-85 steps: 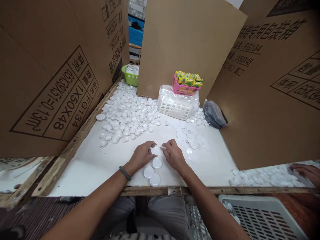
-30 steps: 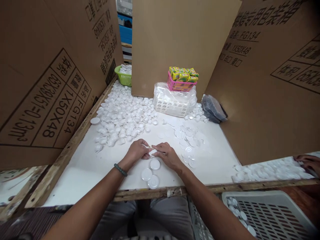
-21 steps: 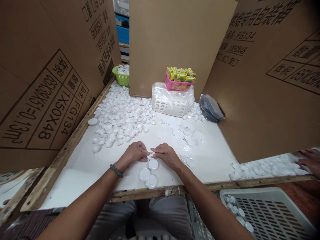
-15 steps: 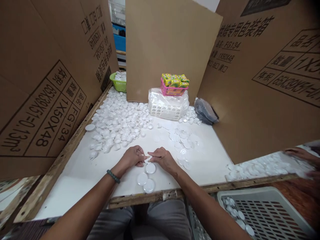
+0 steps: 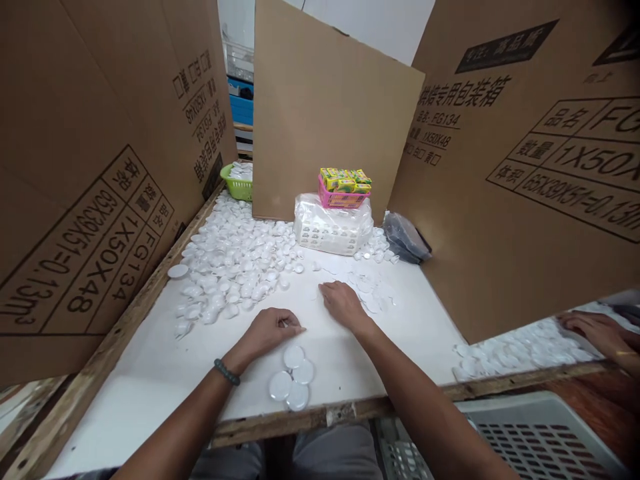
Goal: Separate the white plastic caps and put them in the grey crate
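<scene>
My left hand (image 5: pixel 279 328) hovers just above the white tabletop (image 5: pixel 240 370), fingers curled and thumb tip meeting them; anything in that pinch is too small to make out. My right hand (image 5: pixel 343 303) reaches farther forward, fingers together and pointing down at the tabletop, their tips mostly hidden. Beside it lie scattered thin, flat white discs (image 5: pixel 373 287). Several round white caps (image 5: pixel 294 357) lie in a touching cluster below my left hand, near the front edge. A large heap of small white cup-like pieces (image 5: pixel 235 257) spreads to the left and back.
Cardboard sheets stand left (image 5: pixel 100 167), behind (image 5: pixel 330 120) and right (image 5: pixel 525 220). A plastic-wrapped pack (image 5: pixel 325 237) carries a pink basket (image 5: pixel 345 199) of small yellow boxes. A green basket (image 5: pixel 239 190) sits back left. Another person's hand (image 5: pixel 595 330) is over white pieces at right, above a grey crate (image 5: pixel 545 407).
My hands, together on a white piece before, have parted. One more cap lies in the front cluster. My right hand has moved forward to the flat discs; the view has tilted up.
</scene>
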A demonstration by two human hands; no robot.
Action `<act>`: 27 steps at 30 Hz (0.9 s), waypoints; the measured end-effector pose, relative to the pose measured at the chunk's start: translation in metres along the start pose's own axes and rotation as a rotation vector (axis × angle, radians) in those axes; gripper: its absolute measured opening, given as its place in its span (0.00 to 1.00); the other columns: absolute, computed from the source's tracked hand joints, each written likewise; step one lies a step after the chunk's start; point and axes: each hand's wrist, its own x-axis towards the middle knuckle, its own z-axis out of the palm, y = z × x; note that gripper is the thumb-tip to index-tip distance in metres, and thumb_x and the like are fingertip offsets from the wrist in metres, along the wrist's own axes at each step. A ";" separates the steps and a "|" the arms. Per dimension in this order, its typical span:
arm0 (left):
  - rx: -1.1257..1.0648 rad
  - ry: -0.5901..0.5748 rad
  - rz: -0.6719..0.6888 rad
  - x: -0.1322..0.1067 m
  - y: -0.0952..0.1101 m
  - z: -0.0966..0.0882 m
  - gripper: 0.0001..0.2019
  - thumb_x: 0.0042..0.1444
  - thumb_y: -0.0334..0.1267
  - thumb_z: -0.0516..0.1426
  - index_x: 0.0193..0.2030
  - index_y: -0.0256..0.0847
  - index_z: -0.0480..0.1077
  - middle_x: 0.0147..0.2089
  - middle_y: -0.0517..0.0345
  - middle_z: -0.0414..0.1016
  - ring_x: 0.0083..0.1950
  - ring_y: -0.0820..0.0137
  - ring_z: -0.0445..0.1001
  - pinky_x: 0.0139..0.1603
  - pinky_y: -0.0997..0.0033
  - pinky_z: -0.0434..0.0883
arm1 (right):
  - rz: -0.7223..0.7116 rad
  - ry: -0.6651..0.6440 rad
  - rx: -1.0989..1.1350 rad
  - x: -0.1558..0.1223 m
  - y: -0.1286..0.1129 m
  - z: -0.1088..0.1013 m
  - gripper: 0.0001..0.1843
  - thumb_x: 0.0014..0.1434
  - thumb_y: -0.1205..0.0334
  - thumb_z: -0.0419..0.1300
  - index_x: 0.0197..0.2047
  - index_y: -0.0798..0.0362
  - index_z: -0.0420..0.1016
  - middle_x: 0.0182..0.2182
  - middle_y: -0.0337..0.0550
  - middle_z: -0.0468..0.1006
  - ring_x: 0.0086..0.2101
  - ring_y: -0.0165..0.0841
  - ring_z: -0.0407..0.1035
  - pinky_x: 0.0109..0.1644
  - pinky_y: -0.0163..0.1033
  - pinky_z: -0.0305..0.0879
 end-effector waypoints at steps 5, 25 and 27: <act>0.094 0.261 0.011 0.003 -0.014 0.006 0.20 0.45 0.50 0.60 0.42 0.40 0.71 0.38 0.56 0.74 0.30 0.70 0.69 0.31 0.72 0.65 | 0.195 0.143 0.293 -0.007 -0.012 0.010 0.16 0.59 0.67 0.49 0.46 0.50 0.74 0.33 0.42 0.79 0.32 0.35 0.72 0.36 0.38 0.66; 0.266 0.232 0.186 -0.001 -0.019 0.010 0.14 0.51 0.33 0.58 0.46 0.38 0.69 0.43 0.52 0.73 0.42 0.65 0.70 0.44 0.66 0.67 | -0.023 0.000 0.276 0.037 -0.058 0.022 0.24 0.59 0.65 0.52 0.59 0.50 0.57 0.41 0.44 0.65 0.34 0.31 0.64 0.39 0.37 0.63; 0.256 0.250 0.187 -0.002 -0.019 0.009 0.16 0.51 0.32 0.58 0.48 0.39 0.68 0.44 0.52 0.73 0.42 0.65 0.70 0.44 0.66 0.67 | -0.042 -0.038 0.250 0.021 -0.057 0.018 0.21 0.60 0.64 0.50 0.57 0.50 0.60 0.41 0.45 0.64 0.32 0.31 0.64 0.37 0.37 0.64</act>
